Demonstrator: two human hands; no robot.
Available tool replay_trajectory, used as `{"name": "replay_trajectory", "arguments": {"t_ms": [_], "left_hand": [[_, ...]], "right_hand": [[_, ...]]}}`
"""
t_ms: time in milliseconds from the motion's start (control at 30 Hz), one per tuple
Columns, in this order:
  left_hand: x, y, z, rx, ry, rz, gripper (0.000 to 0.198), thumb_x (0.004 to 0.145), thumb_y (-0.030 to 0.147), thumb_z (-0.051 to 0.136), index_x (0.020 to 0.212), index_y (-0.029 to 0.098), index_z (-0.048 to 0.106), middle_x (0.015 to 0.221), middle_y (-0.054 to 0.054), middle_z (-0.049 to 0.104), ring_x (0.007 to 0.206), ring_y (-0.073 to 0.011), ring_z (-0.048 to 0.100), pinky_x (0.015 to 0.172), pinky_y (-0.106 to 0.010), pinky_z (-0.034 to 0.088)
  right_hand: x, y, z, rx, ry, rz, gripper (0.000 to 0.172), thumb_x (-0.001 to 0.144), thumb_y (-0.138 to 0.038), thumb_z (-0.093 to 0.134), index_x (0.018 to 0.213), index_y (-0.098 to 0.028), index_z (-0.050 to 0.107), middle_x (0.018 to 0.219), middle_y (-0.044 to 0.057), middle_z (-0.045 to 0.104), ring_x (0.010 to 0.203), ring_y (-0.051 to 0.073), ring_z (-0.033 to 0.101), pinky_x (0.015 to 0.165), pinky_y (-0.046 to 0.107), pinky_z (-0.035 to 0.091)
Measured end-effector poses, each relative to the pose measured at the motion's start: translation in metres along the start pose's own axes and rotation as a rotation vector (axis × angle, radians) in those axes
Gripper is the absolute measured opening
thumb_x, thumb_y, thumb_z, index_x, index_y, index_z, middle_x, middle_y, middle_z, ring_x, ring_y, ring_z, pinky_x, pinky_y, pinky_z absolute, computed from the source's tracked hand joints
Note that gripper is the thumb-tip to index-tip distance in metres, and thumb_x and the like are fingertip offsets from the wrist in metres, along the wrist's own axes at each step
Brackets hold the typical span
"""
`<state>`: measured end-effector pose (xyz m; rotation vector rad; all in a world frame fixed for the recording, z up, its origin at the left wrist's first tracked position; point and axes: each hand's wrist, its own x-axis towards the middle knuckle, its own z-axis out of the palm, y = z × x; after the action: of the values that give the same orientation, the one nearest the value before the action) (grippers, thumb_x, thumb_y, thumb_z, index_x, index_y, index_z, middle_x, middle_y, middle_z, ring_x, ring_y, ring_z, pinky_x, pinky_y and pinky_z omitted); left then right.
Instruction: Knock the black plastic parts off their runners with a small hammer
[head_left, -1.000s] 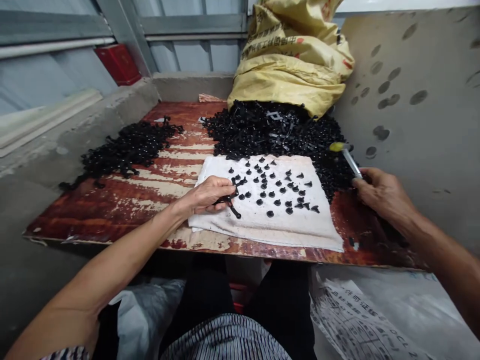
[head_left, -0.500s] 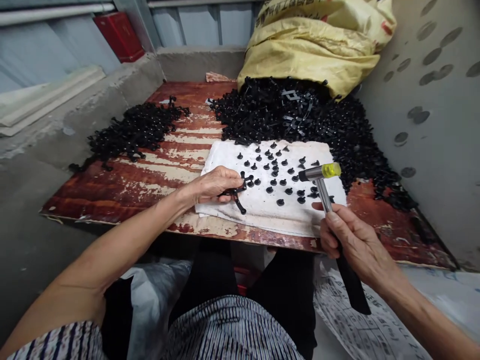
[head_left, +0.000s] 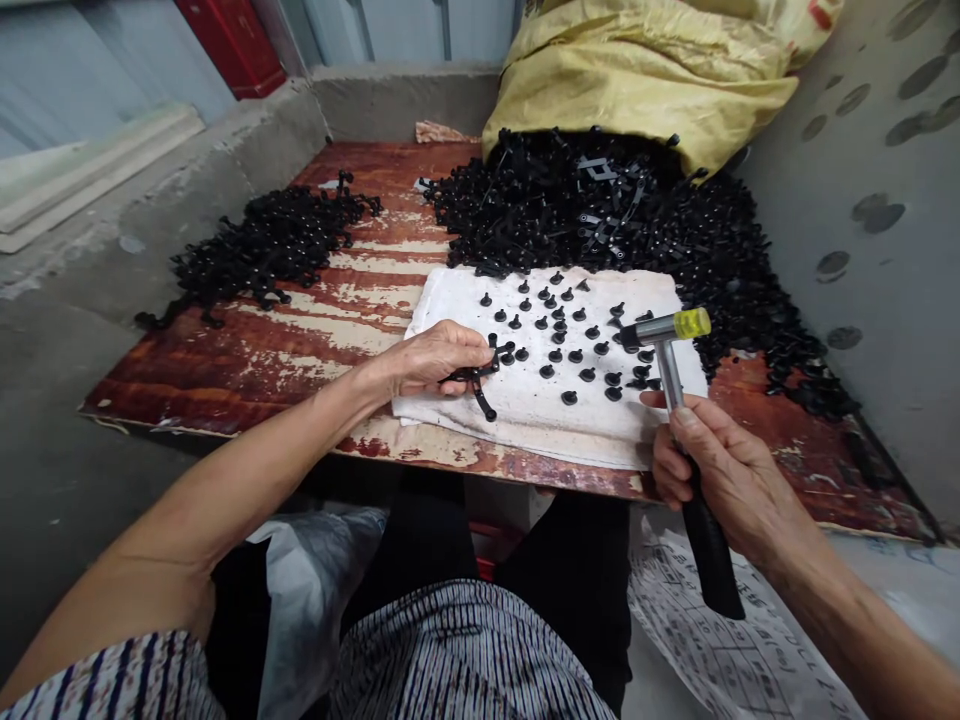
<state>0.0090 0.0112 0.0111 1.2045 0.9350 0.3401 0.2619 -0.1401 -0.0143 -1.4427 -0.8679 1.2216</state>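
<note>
My left hand (head_left: 442, 357) pinches a black branched bracket (head_left: 484, 385) with thin arms and round ends, just above the left part of a white cloth (head_left: 517, 425). In my right hand (head_left: 712, 450) is a small mallet (head_left: 670, 360), gripped by its black handle. The mallet has a metal head with one yellow face and one black face, raised over the cloth's right side. Several small black round pieces with upright stems (head_left: 575, 356) stand scattered over the cloth between my hands.
A big heap of black parts (head_left: 525, 215) spills from a yellow woven sack (head_left: 600, 80) at the back right. A smaller heap of black brackets (head_left: 262, 245) lies on the left of the worn red board (head_left: 202, 370). A grey wall (head_left: 877, 330) bounds the right side.
The view has shifted slightly, with the sack and heaps sitting a little higher. Both hands keep their grips, and the mallet and bracket have hardly moved over the cloth.
</note>
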Motion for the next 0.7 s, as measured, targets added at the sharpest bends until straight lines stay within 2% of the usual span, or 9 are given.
{"name": "replay_trajectory", "arguments": {"t_ms": [267,500,700], "left_hand": [[0.002,-0.0023,-0.0051,0.012,-0.092,-0.015,0.027,0.085,0.025,0.068,0.064,0.01,0.06,0.043,0.003,0.05,0.028,-0.0013,0.037,0.028,-0.011,0.021],[0.0015,-0.0014,-0.0039,0.011,-0.073,-0.009,0.027,0.088,0.02,0.064,0.063,0.009,0.058,0.048,0.002,0.055,0.029,0.0001,0.039,0.029,-0.01,0.023],[0.0015,0.0003,-0.0019,0.054,-0.07,-0.011,0.028,0.088,0.018,0.062,0.062,0.009,0.057,0.045,0.003,0.051,0.028,-0.0002,0.039,0.03,-0.01,0.022]], "right_hand": [[-0.0013,0.0002,-0.0001,-0.013,-0.003,-0.004,0.038,0.077,-0.055,0.069,0.091,-0.024,0.054,0.049,-0.011,0.039,0.036,0.008,0.036,0.033,0.02,0.035],[-0.0009,0.0006,-0.0005,-0.012,-0.019,-0.005,0.039,0.08,-0.054,0.067,0.099,-0.022,0.055,0.049,-0.011,0.04,0.036,0.007,0.036,0.034,0.019,0.036],[-0.0001,0.0017,-0.0018,-0.022,-0.029,0.0,0.035,0.083,-0.052,0.064,0.1,-0.022,0.054,0.05,-0.011,0.039,0.037,0.008,0.036,0.034,0.02,0.035]]}}
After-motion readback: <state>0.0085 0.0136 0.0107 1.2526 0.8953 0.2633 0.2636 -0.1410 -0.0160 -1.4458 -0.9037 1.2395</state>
